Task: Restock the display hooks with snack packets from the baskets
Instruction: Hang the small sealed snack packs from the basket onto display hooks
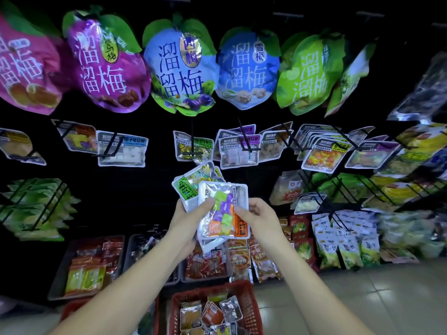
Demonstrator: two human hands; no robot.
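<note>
My left hand point(191, 213) grips a fanned stack of clear snack packets at its left side. The front packet point(223, 210) shows orange, green and purple candies under an orange label. A green-labelled packet point(193, 182) sticks out behind it. My right hand point(257, 215) pinches the front packet's right edge. Just above the stack, a display hook point(192, 141) carries a matching green-labelled packet point(191, 146). Below my arms a red basket point(246, 296) holds several more packets.
Big plum bags point(183, 68) hang along the top row. Further hooks with small packets point(242, 148) run left and right. Grey bins point(60, 269) of red and yellow packs stand low at the left. A second red basket point(72, 308) sits at the lower left, and tiled floor point(362, 298) lies to the right.
</note>
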